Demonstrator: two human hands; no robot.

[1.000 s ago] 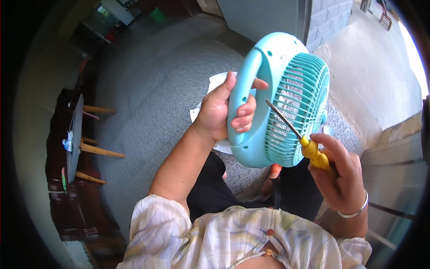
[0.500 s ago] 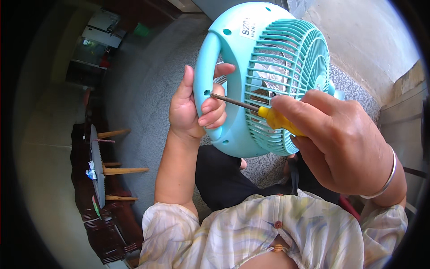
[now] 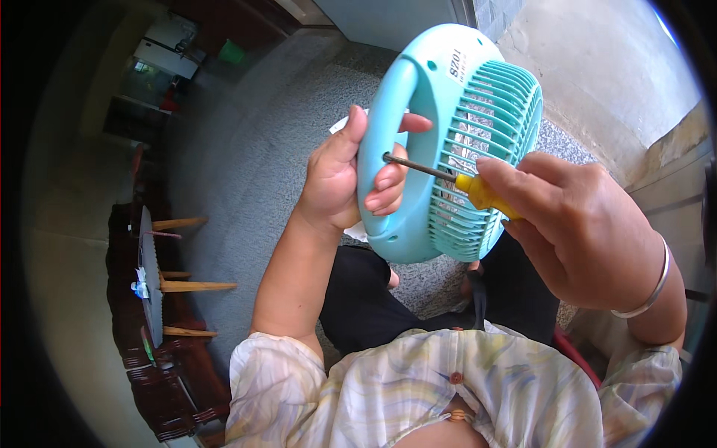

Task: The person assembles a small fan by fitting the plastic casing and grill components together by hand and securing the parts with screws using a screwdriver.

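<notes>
A turquoise plastic fan housing [image 3: 418, 82] with a slatted grille is held up above my lap, tilted on its side. My left hand [image 3: 347, 175] wraps round its curved handle, thumb on the outer side and fingers through the opening. In my right hand [image 3: 567, 216] is a screwdriver [image 3: 478, 193] with a yellow handle and a dark metal shaft. Its tip sits in a small round hole on the handle, beside my left fingers. Whether a screw lies inside the hole I cannot tell. More holes dot the housing's rim, and a white label is stuck near its top.
Below the fan is a speckled grey floor [image 3: 299, 97], with something white partly hidden behind the housing. On the left stand a round table [image 3: 151, 276] with wooden legs and dark wooden furniture [image 3: 160, 392]. A green bin [image 3: 231, 52] is far off at upper left.
The fan housing has shifted right and slightly down in view and turned, showing its grille more edge-on. The screwdriver tip has gone from beside the hole into it.
</notes>
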